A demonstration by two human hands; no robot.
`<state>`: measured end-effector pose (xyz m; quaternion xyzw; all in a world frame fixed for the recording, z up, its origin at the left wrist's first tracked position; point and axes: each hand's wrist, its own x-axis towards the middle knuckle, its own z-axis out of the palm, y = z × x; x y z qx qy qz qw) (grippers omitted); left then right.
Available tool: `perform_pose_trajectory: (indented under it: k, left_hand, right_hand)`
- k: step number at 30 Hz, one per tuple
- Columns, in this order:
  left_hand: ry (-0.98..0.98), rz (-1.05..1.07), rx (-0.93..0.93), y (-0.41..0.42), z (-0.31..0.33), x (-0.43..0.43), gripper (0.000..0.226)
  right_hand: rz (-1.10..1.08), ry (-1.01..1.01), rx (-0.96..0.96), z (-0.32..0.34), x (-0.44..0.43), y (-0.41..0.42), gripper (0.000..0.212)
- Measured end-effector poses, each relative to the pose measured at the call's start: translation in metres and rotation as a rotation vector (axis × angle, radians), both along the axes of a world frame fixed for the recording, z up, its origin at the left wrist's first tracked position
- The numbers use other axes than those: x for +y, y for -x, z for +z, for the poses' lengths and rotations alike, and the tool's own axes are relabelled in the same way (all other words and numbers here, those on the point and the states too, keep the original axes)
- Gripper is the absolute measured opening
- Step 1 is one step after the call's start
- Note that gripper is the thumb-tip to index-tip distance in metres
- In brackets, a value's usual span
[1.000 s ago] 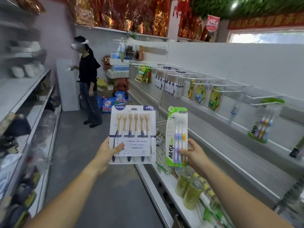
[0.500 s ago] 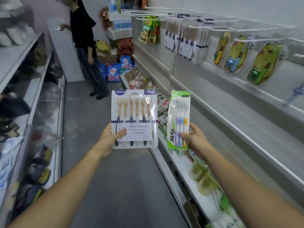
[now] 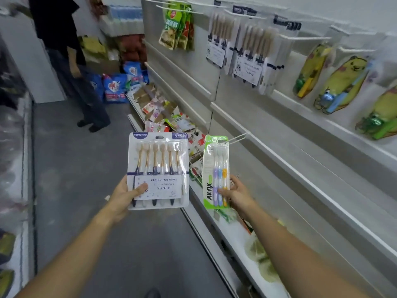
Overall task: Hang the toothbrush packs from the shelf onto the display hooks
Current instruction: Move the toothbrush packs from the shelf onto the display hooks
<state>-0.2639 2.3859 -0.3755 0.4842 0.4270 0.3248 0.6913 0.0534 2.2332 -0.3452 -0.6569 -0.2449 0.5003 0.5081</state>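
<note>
My left hand point(image 3: 126, 194) grips a wide white six-brush toothbrush pack point(image 3: 158, 168) by its lower left corner, thumb on the label. My right hand point(image 3: 237, 195) pinches a narrow green three-brush pack point(image 3: 216, 171) at its lower part. Both packs are upright in front of me. A bare wire display hook point(image 3: 236, 138) sticks out from the wall panel right beside the green pack's top. More white toothbrush packs point(image 3: 247, 52) hang on upper hooks, and yellow children's brush packs point(image 3: 341, 82) hang further right.
A person in dark clothes point(image 3: 71, 61) stands up the aisle at the left. The low shelf point(image 3: 206, 214) on the right holds loose packets and bags. Green snack packs point(image 3: 178, 29) hang at the top. Shelving runs along the left side.
My view has tilted down and closer to the wall panel. Both packs stay in my hands; the green pack's top now sits next to a low wire hook.
</note>
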Motion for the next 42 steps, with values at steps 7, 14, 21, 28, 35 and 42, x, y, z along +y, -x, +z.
perform_pose_trajectory:
  k: [7, 14, 21, 28, 35, 42]
  left_hand:
    - [0.031, -0.138, -0.029, -0.012, -0.003, 0.120, 0.058]
    - [0.059, -0.234, 0.056, -0.047, -0.014, 0.216, 0.104]
    - [0.075, -0.331, 0.106, -0.102, -0.022, 0.313, 0.065]
    - [0.101, -0.415, 0.077, -0.152, -0.011, 0.380, 0.103]
    - [0.076, -0.623, -0.018, -0.203, 0.003, 0.424, 0.061]
    - [-0.015, -0.832, -0.138, -0.246, 0.060, 0.436, 0.113]
  right_hand:
    - [-0.120, 0.039, 0.038, -0.004, 0.095, 0.008, 0.049]
    - [-0.186, 0.033, 0.097, -0.033, 0.185, -0.023, 0.050]
    - [-0.252, -0.001, 0.137, -0.052, 0.265, -0.067, 0.052]
    - [-0.356, 0.008, 0.119, -0.041, 0.294, -0.089, 0.050]
    - [-0.619, -0.062, 0.098, -0.019, 0.271, -0.075, 0.061]
    - [-0.897, -0.108, -0.020, 0.026, 0.220, -0.055, 0.122]
